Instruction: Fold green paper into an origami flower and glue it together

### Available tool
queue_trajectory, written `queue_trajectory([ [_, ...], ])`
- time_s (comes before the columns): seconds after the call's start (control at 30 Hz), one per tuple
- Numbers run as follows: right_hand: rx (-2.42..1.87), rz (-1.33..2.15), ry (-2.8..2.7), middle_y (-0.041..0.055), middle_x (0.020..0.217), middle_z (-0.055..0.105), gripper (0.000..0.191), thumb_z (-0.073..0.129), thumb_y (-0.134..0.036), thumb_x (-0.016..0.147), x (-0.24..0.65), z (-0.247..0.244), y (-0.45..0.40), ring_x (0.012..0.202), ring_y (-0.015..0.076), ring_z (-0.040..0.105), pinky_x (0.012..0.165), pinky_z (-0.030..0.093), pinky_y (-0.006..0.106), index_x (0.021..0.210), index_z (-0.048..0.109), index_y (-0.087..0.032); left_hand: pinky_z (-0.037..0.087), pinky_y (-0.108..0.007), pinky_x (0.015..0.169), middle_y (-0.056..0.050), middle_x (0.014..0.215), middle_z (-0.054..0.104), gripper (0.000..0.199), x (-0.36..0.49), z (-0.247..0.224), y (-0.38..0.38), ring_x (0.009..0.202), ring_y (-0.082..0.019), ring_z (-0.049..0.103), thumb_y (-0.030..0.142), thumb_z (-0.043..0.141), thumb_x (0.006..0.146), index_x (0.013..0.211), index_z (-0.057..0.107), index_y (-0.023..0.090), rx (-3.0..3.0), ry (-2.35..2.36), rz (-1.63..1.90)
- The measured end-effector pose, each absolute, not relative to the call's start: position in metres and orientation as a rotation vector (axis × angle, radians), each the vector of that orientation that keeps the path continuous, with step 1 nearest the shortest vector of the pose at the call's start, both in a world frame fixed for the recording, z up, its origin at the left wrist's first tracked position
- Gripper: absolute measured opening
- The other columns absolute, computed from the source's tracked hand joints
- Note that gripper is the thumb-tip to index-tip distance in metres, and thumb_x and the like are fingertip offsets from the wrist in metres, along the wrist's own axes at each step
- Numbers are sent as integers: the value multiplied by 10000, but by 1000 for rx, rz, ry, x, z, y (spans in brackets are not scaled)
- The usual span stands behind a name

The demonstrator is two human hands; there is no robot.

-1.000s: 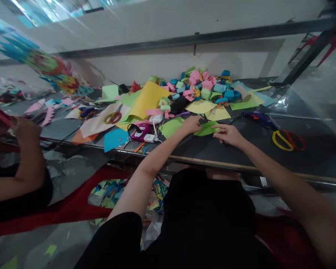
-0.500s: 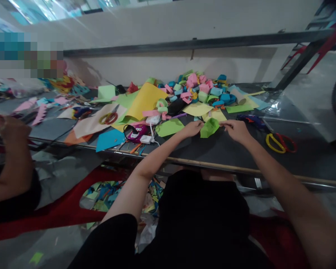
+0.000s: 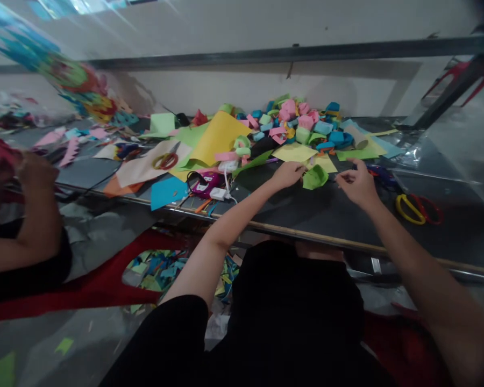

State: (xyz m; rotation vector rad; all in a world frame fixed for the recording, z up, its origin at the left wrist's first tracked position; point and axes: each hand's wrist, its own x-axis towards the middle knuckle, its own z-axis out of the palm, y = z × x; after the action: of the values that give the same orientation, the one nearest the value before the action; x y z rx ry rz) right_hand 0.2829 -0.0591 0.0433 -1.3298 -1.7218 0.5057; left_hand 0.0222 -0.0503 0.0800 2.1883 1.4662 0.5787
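Observation:
My left hand [image 3: 289, 175] is closed in a pinch on the left edge of a small bright green cupped sheet piece [image 3: 315, 177], held just over the dark table. To its right, my right hand [image 3: 358, 184] hovers apart from the piece, its fingers bent and spread with nothing visible between them. Behind the green piece lie pale yellow sheets [image 3: 294, 152]. A flat green sheet [image 3: 253, 163] with a raised edge is by my left wrist. Beside my right hand are a dark blue tool [image 3: 383, 176], partly hidden, and scissors [image 3: 411, 209] with yellow and red handles.
A heap of small coloured folded pieces [image 3: 302, 121] sits at the back. A rolled yellow sheet [image 3: 220, 138], more scissors [image 3: 165, 160] and a purple power strip [image 3: 205, 184] with white plugs lie leftward. At far left, another person's hand [image 3: 36, 171] holds something pink.
My right hand has come off the green piece and moved right, its fingers opening. The left hand still pinches the piece. The green sheet by my left wrist has tilted up. The view has shifted slightly.

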Motion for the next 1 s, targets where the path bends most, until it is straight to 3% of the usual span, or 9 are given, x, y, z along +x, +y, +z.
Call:
queue_trajectory([
  [0.13, -1335, 605, -1690, 75, 908, 776, 743, 743, -391, 758, 275, 38, -56, 699, 211, 690, 701, 610, 374, 1426, 510, -163, 512, -251, 697, -54, 797, 771, 301, 15, 66, -34, 530, -106, 591, 178, 542, 994, 1211, 739, 105, 1989, 1454, 647],
  [0.23, -1348, 674, -1641, 66, 915, 767, 686, 734, -382, 739, 273, 34, -56, 663, 190, 654, 633, 589, 347, 1367, 534, -189, 501, -239, 641, -60, 768, 775, 238, 14, 54, -36, 504, -103, 587, 233, 582, 979, 1047, 777, 114, 2012, 1331, 561],
  [0.3, -1349, 720, -1608, 47, 889, 748, 595, 715, -381, 746, 273, 31, -55, 618, 167, 623, 579, 563, 316, 1293, 562, -205, 509, -245, 672, -71, 762, 778, 258, 13, 49, -36, 560, -122, 631, 252, 578, 975, 871, 781, 133, 2096, 1382, 566],
  [0.37, -1347, 747, -1592, 29, 859, 719, 491, 690, -375, 756, 273, 30, -55, 574, 142, 592, 544, 537, 290, 1206, 588, -207, 520, -261, 736, -83, 808, 792, 269, 11, 47, -34, 688, -158, 691, 244, 575, 970, 815, 774, 152, 2155, 1537, 690],
  [0.53, -1312, 720, -1650, -13, 716, 621, 280, 633, -429, 827, 265, 32, -58, 500, 108, 525, 519, 469, 265, 995, 635, -205, 522, -289, 848, -86, 1025, 813, 256, 9, 49, -30, 918, -192, 728, 202, 558, 979, 1119, 772, 195, 2113, 1691, 1069],
  [0.67, -1190, 804, -1662, -39, 682, 588, 467, 665, -623, 838, 250, 39, -65, 475, 108, 509, 510, 433, 268, 1061, 615, -216, 521, -283, 902, -91, 1126, 799, 248, 21, 55, -44, 951, -176, 721, 285, 597, 993, 1145, 779, 211, 2313, 1350, 1023],
  [0.83, -1089, 905, -1673, -14, 686, 613, 743, 612, -903, 768, 232, 54, -72, 527, 154, 560, 495, 432, 289, 1118, 620, -248, 539, -252, 771, -51, 982, 808, 243, 44, 64, -54, 803, -147, 728, 335, 607, 1005, 1114, 792, 220, 2246, 1001, 1036],
  [1.0, -1049, 870, -1555, 13, 726, 670, 793, 621, -938, 734, 222, 57, -66, 532, 156, 588, 492, 473, 294, 1109, 658, -240, 522, -226, 675, -38, 827, 778, 262, 48, 65, -49, 660, -106, 671, 356, 614, 987, 1044, 788, 169, 2108, 976, 1216],
])
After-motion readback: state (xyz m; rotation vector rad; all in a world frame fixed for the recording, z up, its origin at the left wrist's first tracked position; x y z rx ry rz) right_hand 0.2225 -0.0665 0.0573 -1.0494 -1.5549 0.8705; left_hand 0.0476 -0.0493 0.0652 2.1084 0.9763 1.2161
